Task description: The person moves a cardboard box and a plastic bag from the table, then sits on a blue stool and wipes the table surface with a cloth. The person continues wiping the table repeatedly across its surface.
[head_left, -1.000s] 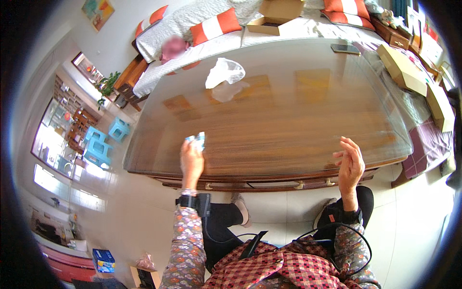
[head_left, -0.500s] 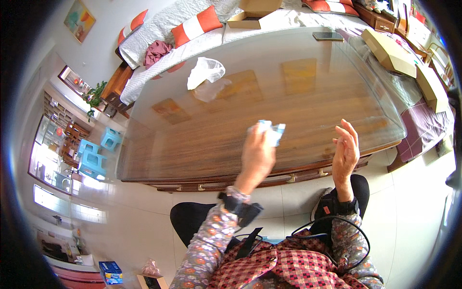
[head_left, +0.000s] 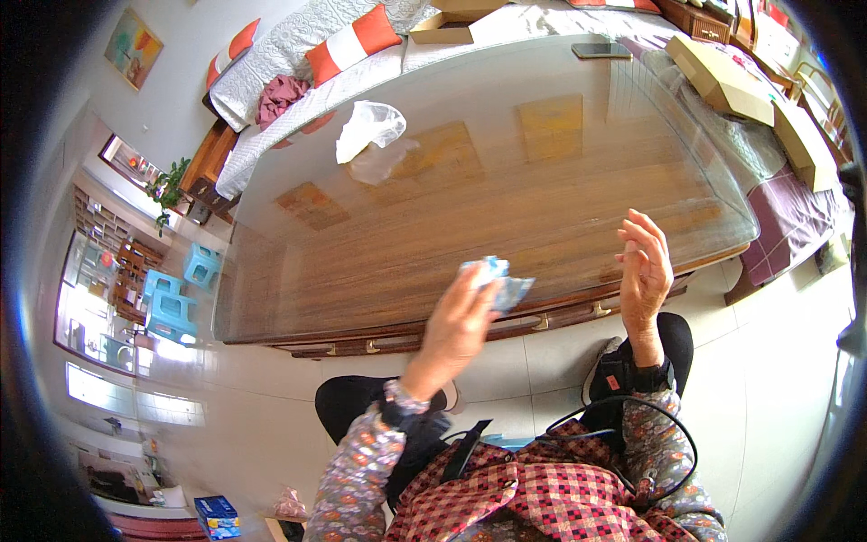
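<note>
My left hand (head_left: 454, 327) is closed around a small crumpled blue-and-white packet (head_left: 513, 293), soft and shiny, over the near edge of the glass-topped wooden table (head_left: 388, 257). Its exact kind cannot be made out, and my fingers cover part of it. To the right, my right hand (head_left: 645, 275) is raised at the table's near edge with the fingers loosely spread and nothing in them. A crumpled translucent white plastic bag (head_left: 368, 129) lies on the far left part of the glass.
A phone (head_left: 601, 51) lies at the table's far edge. Behind stands a sofa with an orange-and-white cushion (head_left: 353, 45) and an open cardboard box (head_left: 442, 29). More cardboard (head_left: 720, 79) rests at the right. Blue stools (head_left: 171, 314) stand on the floor at left.
My left hand has moved left and toward me with the packet, from over the tabletop to its near edge. My right hand has barely moved. The view has shifted slightly.
</note>
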Action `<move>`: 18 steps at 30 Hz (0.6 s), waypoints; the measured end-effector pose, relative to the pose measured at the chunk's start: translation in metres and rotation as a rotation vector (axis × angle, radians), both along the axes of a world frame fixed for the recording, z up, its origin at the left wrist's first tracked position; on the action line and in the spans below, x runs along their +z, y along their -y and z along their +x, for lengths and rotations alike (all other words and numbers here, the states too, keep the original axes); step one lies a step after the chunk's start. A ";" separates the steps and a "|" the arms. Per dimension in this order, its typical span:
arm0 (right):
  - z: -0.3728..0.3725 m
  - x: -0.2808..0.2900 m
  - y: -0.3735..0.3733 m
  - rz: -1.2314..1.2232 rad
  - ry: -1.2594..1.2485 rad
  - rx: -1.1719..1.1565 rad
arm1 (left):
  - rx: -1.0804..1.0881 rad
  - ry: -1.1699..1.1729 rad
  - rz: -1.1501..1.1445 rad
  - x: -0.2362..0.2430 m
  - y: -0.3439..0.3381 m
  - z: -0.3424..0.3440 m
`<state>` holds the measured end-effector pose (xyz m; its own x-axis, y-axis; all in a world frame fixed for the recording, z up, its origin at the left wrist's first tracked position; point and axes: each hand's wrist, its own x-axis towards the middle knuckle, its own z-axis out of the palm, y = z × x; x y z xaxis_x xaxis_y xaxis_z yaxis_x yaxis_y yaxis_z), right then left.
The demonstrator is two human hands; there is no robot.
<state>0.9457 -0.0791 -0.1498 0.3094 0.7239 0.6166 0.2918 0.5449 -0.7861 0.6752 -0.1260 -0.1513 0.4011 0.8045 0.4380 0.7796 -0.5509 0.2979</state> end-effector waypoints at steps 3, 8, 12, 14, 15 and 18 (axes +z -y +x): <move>-0.010 0.017 0.010 -0.018 -0.014 0.144 | 0.152 -0.087 -0.042 0.007 0.022 -0.060; -0.028 0.071 0.043 0.140 0.001 0.397 | 0.339 -0.169 -0.035 0.006 0.045 -0.127; -0.023 0.110 0.069 0.345 0.018 0.513 | 0.331 -0.161 0.016 -0.001 0.042 -0.115; -0.012 0.125 0.078 0.443 0.096 0.668 | 0.310 -0.116 0.013 -0.002 0.037 -0.090; -0.008 0.132 0.079 0.555 0.167 0.793 | 0.260 -0.090 0.047 -0.002 0.030 -0.074; -0.005 0.157 0.090 0.690 0.129 1.046 | 0.115 -0.049 0.103 -0.004 0.012 -0.019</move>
<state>0.9409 -0.1696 0.0073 -0.3070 0.1017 0.9463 -0.4733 0.8463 -0.2445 0.6562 -0.1384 -0.1550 0.3317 0.7981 0.5030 0.8516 -0.4827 0.2042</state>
